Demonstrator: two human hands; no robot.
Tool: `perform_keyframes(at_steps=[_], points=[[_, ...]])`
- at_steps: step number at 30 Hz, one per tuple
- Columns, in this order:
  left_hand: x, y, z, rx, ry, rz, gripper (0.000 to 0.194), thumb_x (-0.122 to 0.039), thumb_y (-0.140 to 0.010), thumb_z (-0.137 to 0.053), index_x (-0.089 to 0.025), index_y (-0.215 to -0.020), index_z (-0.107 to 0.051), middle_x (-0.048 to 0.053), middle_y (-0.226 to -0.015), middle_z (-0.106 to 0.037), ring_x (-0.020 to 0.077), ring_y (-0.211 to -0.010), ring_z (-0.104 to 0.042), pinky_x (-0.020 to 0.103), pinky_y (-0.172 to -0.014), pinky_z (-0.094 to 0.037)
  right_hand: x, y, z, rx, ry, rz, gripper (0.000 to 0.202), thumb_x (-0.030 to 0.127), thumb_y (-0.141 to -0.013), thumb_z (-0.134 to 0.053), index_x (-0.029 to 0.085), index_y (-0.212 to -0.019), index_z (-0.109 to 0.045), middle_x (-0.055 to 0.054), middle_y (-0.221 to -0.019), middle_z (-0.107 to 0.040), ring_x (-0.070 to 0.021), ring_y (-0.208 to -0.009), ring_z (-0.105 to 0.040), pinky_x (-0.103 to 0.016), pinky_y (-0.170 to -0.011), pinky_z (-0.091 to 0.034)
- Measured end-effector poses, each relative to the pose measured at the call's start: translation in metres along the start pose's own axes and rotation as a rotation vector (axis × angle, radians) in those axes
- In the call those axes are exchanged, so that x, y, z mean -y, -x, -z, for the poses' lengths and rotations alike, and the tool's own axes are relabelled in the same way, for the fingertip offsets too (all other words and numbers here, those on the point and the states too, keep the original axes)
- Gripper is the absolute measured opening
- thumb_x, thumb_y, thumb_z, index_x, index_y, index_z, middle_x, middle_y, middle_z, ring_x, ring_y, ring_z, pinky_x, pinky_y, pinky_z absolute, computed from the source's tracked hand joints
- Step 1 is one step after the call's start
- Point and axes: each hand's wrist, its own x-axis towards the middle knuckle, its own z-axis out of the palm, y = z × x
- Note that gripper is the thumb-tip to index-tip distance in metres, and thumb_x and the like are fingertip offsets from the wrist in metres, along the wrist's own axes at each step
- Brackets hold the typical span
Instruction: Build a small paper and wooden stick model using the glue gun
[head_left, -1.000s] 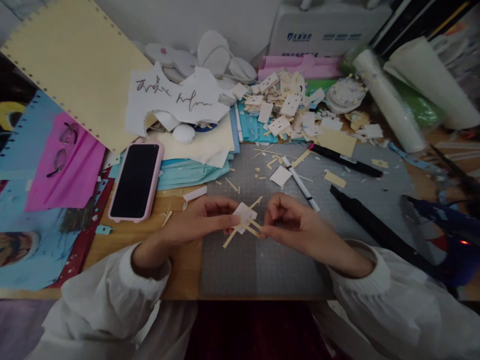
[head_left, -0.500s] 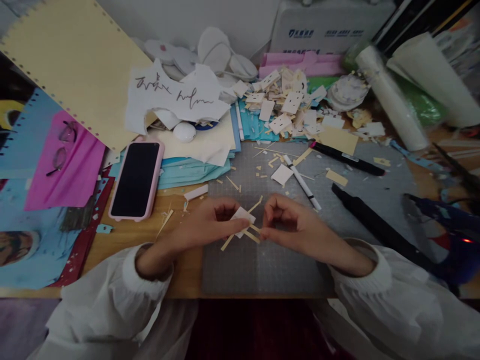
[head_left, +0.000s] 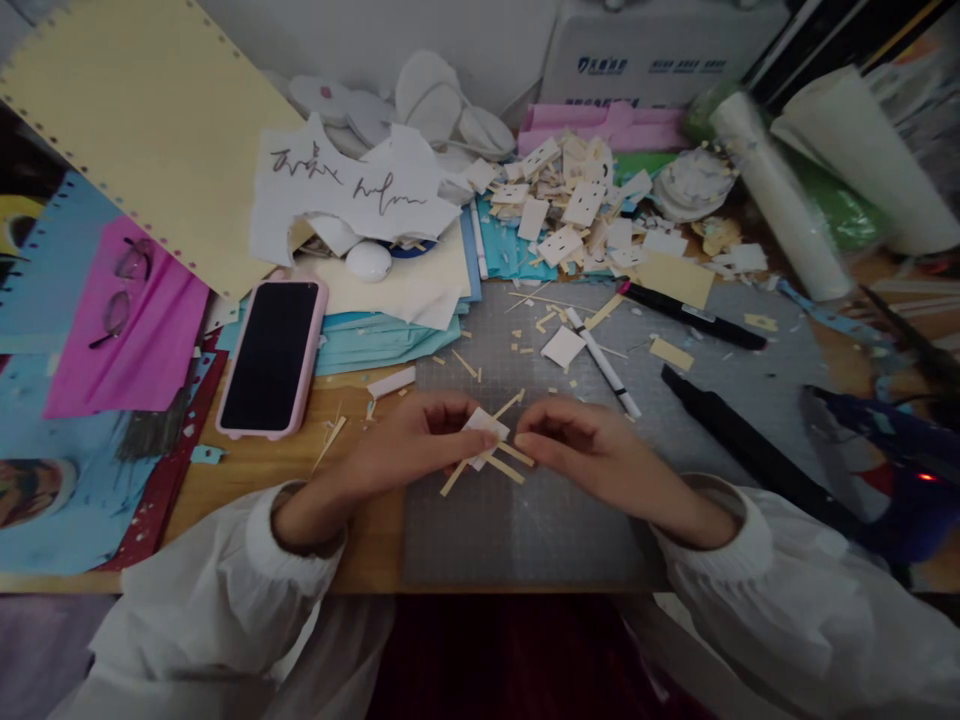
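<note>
Between the thumb and fingers of my left hand (head_left: 424, 440) is a small white paper square (head_left: 480, 425). Several narrow cream paper strips (head_left: 506, 470) stick out from it on different sides, like limbs. My right hand (head_left: 577, 440) is close against the right side of this piece, its fingers curled and the thumb near the index finger. Whatever lies between those fingertips is too small or hidden to make out. Both hands are over the grey cutting mat (head_left: 525, 550). Another white paper square (head_left: 562, 347) lies on the mat beyond them, beside a white pen (head_left: 604, 362).
A heap of small paper pieces (head_left: 577, 200) rises at the back. To the right lie a black marker (head_left: 694, 315), a long black tool (head_left: 750, 445) and a blue glue gun (head_left: 892, 470) with a red light. A phone (head_left: 271, 355) and glasses (head_left: 124, 290) are on the left.
My right hand has shifted slightly left and turned a little, its fingers now nearer the white square. The strips on the right show more of their length beside the thumb.
</note>
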Motion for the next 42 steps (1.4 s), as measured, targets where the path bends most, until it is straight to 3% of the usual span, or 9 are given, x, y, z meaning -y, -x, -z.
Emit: perform_keyframes(at_steps=[4, 14, 22, 42], points=[[-0.0001, 0.0003, -0.0011, 0.018, 0.007, -0.016, 0.028, -0.04, -0.084, -0.061, -0.014, -0.074, -0.06, -0.003, -0.061, -0.053, 0.0079, -0.053, -0.048, 0.019, -0.05, -0.037, 0.0007, 0.0007, -0.0025, 0.003, 0.097, -0.003, 0.024, 0.039, -0.087, -0.059, 0.018, -0.076, -0.06, 0.002, -0.067, -0.053, -0.0097, -0.059, -0.045, -0.024, -0.053, -0.035], [-0.0007, -0.0001, 0.0024, 0.063, 0.075, -0.048, 0.026, -0.037, -0.085, -0.058, -0.014, -0.074, -0.063, -0.001, -0.066, -0.058, 0.0101, -0.061, -0.052, 0.021, -0.058, -0.044, 0.0032, -0.0002, -0.0012, 0.021, 0.038, -0.001, 0.025, 0.039, -0.086, -0.06, 0.018, -0.072, -0.059, 0.003, -0.064, -0.05, -0.0093, -0.057, -0.041, -0.023, -0.051, -0.031], [0.007, 0.0003, 0.0025, -0.02, 0.186, -0.068, 0.025, -0.037, -0.085, -0.058, -0.017, -0.074, -0.068, -0.001, -0.066, -0.064, 0.0114, -0.061, -0.058, 0.023, -0.062, -0.049, 0.0016, 0.0008, 0.0, 0.02, 0.038, -0.007, 0.022, 0.036, -0.086, -0.06, 0.018, -0.073, -0.06, 0.002, -0.066, -0.052, -0.0097, -0.059, -0.043, -0.023, -0.052, -0.032], [0.0044, 0.001, 0.0053, 0.078, 0.093, -0.055, 0.021, -0.03, -0.085, -0.06, -0.013, -0.077, -0.07, 0.001, -0.066, -0.064, 0.0107, -0.063, -0.056, 0.021, -0.061, -0.047, 0.0016, 0.0016, 0.0006, 0.026, 0.016, -0.02, 0.024, 0.037, -0.085, -0.061, 0.018, -0.071, -0.061, 0.002, -0.064, -0.051, -0.0097, -0.058, -0.042, -0.024, -0.052, -0.032]])
